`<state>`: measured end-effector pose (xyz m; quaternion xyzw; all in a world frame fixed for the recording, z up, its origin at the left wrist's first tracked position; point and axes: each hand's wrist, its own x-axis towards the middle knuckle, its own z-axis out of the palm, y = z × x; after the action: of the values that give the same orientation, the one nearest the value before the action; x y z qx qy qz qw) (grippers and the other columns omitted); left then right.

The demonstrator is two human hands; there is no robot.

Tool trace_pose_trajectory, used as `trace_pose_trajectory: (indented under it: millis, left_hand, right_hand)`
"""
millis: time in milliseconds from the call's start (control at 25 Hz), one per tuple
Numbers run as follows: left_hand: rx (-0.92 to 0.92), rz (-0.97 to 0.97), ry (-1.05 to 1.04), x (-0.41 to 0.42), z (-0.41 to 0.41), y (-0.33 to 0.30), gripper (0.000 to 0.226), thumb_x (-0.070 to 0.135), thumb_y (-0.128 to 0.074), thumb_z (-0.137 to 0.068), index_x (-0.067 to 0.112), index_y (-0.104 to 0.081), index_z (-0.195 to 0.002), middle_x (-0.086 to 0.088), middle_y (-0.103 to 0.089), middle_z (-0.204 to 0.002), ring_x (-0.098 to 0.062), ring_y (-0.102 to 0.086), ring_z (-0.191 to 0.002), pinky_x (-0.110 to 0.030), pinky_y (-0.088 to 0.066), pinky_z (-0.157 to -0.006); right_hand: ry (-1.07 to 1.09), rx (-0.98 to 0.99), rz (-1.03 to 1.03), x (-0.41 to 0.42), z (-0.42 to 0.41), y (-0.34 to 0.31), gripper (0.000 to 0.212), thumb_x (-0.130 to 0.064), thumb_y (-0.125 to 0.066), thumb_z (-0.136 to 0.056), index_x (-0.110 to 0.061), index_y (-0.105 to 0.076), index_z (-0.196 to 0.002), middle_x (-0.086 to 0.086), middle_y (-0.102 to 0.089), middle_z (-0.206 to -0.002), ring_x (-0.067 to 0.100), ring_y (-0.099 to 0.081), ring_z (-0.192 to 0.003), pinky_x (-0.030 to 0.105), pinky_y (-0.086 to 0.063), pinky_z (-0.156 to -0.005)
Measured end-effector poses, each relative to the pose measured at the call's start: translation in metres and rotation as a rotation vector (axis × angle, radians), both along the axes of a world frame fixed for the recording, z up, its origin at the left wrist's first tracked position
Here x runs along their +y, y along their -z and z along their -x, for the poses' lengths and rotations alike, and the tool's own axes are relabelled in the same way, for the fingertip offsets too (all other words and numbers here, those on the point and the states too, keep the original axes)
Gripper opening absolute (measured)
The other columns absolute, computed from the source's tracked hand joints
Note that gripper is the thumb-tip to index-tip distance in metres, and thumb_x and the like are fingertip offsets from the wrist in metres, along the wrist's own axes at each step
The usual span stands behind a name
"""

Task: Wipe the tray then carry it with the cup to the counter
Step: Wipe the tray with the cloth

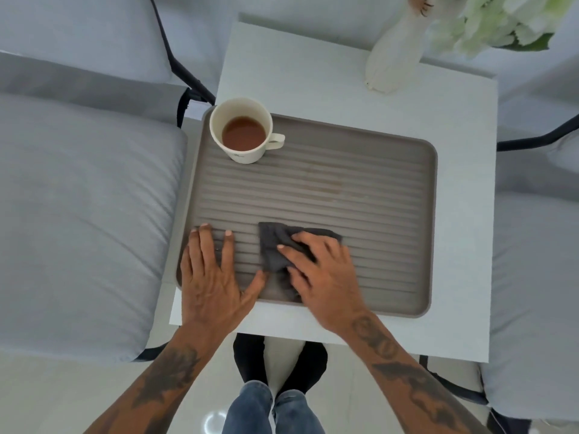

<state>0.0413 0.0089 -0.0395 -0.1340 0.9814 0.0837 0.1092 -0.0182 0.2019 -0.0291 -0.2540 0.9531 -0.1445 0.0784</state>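
A grey ribbed tray lies on a small white table. In its far left corner stands a cream cup holding brown liquid, handle to the right. My left hand rests flat on the tray's near left corner, fingers spread. My right hand presses a dark grey cloth onto the tray's near middle. Faint brownish marks show on the ribs at centre right.
A white vase with pale green flowers stands at the table's far right. Light grey cushioned seats with dark frames flank the table on both sides. My legs and dark shoes show below the table's near edge.
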Motion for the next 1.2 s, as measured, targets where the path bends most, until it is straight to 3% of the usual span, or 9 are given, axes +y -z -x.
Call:
trace_pose_trajectory:
  millis: [160,320,440,560,680,760,960,1080,1200]
  left_hand:
    - [0.044,-0.028,0.002,0.0,-0.002,0.005,0.095,0.071,-0.046,-0.083,0.007,-0.033,-0.152,-0.026,-0.015,-0.162,-0.04,-0.014,-0.152,-0.053,-0.022,-0.12]
    - [0.067,-0.026,0.033,0.0,-0.001,0.006,0.097,0.07,-0.042,-0.085,0.009,-0.019,-0.157,-0.024,-0.004,-0.165,-0.036,-0.003,-0.154,-0.053,-0.015,-0.123]
    - [0.056,0.001,0.044,0.001,0.0,0.006,0.095,0.07,-0.037,-0.087,0.011,-0.015,-0.158,-0.025,-0.002,-0.165,-0.037,-0.002,-0.154,-0.053,-0.014,-0.123]
    - [0.016,0.035,0.072,-0.001,0.0,0.009,0.095,0.071,-0.024,-0.088,0.007,-0.013,-0.157,-0.027,-0.002,-0.164,-0.039,-0.002,-0.153,-0.055,-0.015,-0.122]
    - [0.008,0.04,0.059,-0.002,0.0,0.011,0.097,0.073,-0.022,-0.087,0.007,-0.01,-0.157,-0.025,0.0,-0.165,-0.037,0.0,-0.154,-0.054,-0.013,-0.122]
    - [0.021,0.027,0.041,0.0,0.001,0.009,0.097,0.073,-0.027,-0.087,0.011,-0.008,-0.158,-0.023,0.002,-0.165,-0.035,0.002,-0.154,-0.052,-0.012,-0.123]
    - [-0.006,0.012,0.039,0.0,0.003,0.008,0.098,0.076,-0.024,-0.086,0.013,-0.002,-0.158,-0.021,0.008,-0.165,-0.033,0.006,-0.154,-0.052,-0.011,-0.124]
    - [-0.007,0.016,0.043,-0.001,0.003,0.009,0.099,0.076,-0.025,-0.086,0.012,-0.003,-0.158,-0.022,0.007,-0.165,-0.034,0.005,-0.154,-0.052,-0.011,-0.123]
    - [0.005,0.02,0.045,0.0,0.002,0.01,0.098,0.074,-0.026,-0.086,0.011,-0.005,-0.158,-0.023,0.005,-0.165,-0.036,0.003,-0.154,-0.053,-0.011,-0.123]
  right_hand:
    - [0.219,0.018,-0.029,0.092,0.006,-0.008,0.033,-0.03,-0.051,-0.091,-0.023,-0.066,-0.12,0.006,-0.058,-0.127,0.033,-0.055,-0.105,0.045,-0.044,-0.091]
    - [0.366,0.055,-0.03,0.076,0.008,-0.005,0.033,-0.029,-0.053,-0.087,-0.018,-0.068,-0.114,0.008,-0.06,-0.121,0.035,-0.053,-0.102,0.047,-0.043,-0.087]
    - [0.292,0.089,0.023,0.002,0.022,-0.001,0.035,-0.034,-0.058,-0.087,-0.025,-0.066,-0.12,0.005,-0.06,-0.127,0.032,-0.052,-0.105,0.045,-0.041,-0.087]
    - [0.078,0.084,0.047,-0.081,0.037,0.005,0.042,-0.04,-0.053,-0.091,-0.029,-0.058,-0.131,0.0,-0.052,-0.143,0.029,-0.046,-0.127,0.046,-0.036,-0.094]
    - [-0.041,0.078,0.02,-0.091,0.048,0.014,0.043,-0.037,-0.046,-0.095,-0.029,-0.052,-0.137,-0.003,-0.041,-0.154,0.024,-0.032,-0.144,0.048,-0.03,-0.104]
    - [0.005,0.107,-0.036,-0.047,0.05,0.019,0.041,-0.035,-0.043,-0.098,-0.031,-0.051,-0.138,-0.005,-0.038,-0.155,0.021,-0.031,-0.146,0.046,-0.028,-0.11]
    - [0.376,0.061,-0.168,0.067,0.054,0.015,0.047,-0.033,-0.031,-0.1,-0.026,-0.042,-0.145,0.001,-0.03,-0.159,0.024,-0.022,-0.149,0.054,-0.023,-0.116]
    - [0.501,0.032,-0.14,0.038,0.052,0.017,0.051,-0.031,-0.029,-0.099,-0.018,-0.038,-0.147,0.007,-0.026,-0.16,0.032,-0.017,-0.149,0.055,-0.014,-0.119]
    - [0.325,0.047,-0.09,-0.035,0.043,0.019,0.051,-0.029,-0.035,-0.098,-0.016,-0.038,-0.147,0.008,-0.026,-0.16,0.033,-0.018,-0.149,0.057,-0.017,-0.118]
